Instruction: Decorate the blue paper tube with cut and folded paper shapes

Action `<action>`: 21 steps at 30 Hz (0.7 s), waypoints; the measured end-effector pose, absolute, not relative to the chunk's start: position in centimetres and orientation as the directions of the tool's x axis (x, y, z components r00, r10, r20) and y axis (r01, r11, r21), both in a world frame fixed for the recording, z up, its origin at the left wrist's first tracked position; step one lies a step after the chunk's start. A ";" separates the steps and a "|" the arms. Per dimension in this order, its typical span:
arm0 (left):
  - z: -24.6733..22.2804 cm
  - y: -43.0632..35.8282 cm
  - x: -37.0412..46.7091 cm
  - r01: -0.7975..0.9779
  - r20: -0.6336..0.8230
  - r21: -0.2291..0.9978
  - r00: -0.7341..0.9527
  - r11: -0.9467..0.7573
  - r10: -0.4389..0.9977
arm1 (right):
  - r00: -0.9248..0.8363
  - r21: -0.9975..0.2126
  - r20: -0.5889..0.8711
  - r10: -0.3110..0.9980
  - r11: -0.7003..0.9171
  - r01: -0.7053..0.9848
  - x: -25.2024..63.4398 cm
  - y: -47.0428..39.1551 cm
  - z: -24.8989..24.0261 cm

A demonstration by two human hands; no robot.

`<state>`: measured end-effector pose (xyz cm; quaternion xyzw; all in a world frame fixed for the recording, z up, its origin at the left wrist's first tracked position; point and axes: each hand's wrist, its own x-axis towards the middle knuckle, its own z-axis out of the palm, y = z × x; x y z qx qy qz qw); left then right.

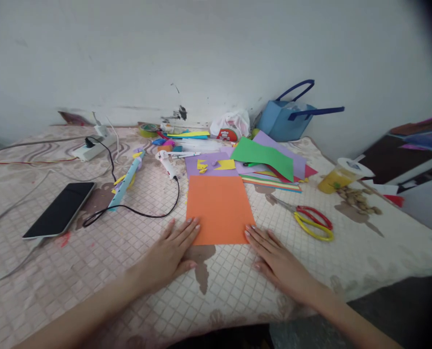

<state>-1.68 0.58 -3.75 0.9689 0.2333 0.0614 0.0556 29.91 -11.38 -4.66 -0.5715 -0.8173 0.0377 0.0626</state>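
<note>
A flat sheet of orange paper (219, 208) lies on the patterned tablecloth straight in front of me. My left hand (174, 252) rests flat with fingers out, its fingertips on the sheet's near left corner. On the near right corner lie the fingertips of my right hand (276, 257), which is also flat and open. Behind the orange sheet is purple paper (192, 167) with yellow cut pieces (225, 165) on it. To the right of the sheet are scissors (310, 220) with one red and one yellow handle, blades apart from my right hand.
At left lie a phone (59, 211), a power strip (94, 148) and a white glue gun (167, 165) with a black cord. Green paper (263, 156) tops a stack behind. A drink cup (343, 175), peanuts (357, 199) and a blue bag (285, 121) are to the right.
</note>
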 end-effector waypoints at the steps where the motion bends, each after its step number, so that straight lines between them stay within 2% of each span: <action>1: -3.8 0.7 -2.1 0.453 0.099 0.138 0.879 -0.881 0.467 | -0.334 -0.158 0.073 0.940 0.342 0.926 30.3 -11.3 -4.5; 5: -3.4 1.3 -2.4 0.492 0.096 0.181 0.853 -0.852 0.513 | -0.251 -0.251 0.170 0.953 0.288 0.924 31.8 -10.2 -3.5; 9: -2.5 1.5 -0.6 0.525 0.156 0.209 0.815 -0.825 0.558 | -0.205 -0.263 0.252 0.946 0.271 0.926 31.6 -8.7 -2.1; 13: -2.2 0.6 2.0 0.306 0.106 0.202 0.938 -0.931 0.331 | -0.420 -0.223 0.170 0.892 0.450 0.865 29.1 -8.3 -2.2; 15: -2.5 -0.1 2.9 0.254 0.047 0.207 0.962 -0.945 0.269 | -0.519 -0.197 0.117 0.847 0.532 0.823 27.9 -8.6 -2.8; 18: -2.9 -0.8 3.0 0.289 -0.013 0.196 0.956 -0.937 0.292 | -0.554 -0.161 0.069 0.830 0.558 0.814 27.4 -9.2 -3.7; 21: -3.1 -1.1 1.7 0.340 -0.010 0.158 0.939 -0.927 0.343 | -0.520 -0.121 0.039 0.853 0.521 0.845 28.5 -10.1 -4.0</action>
